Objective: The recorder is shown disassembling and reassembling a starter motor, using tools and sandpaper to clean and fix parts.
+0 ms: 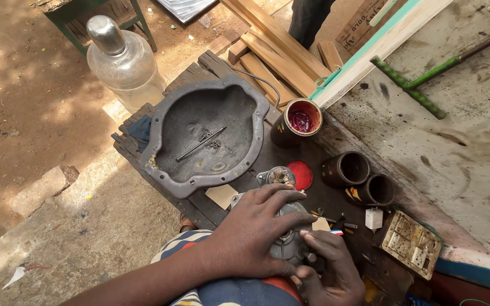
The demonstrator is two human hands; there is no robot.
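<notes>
Grey metal part (288, 241) mostly hidden (under both hands), lower edge cut off.

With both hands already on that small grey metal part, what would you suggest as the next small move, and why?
Probably steady the grey metal part with the left hand, which covers its top, while the right hand works the fitting at its lower edge with its fingertips. What the fingertips grip is too hidden to tell.

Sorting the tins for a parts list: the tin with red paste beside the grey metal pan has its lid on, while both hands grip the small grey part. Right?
Not quite. In the head view the tin stands open, red paste showing; its red lid lies apart. Left hand and right hand do grip the grey part near the pan.
</notes>
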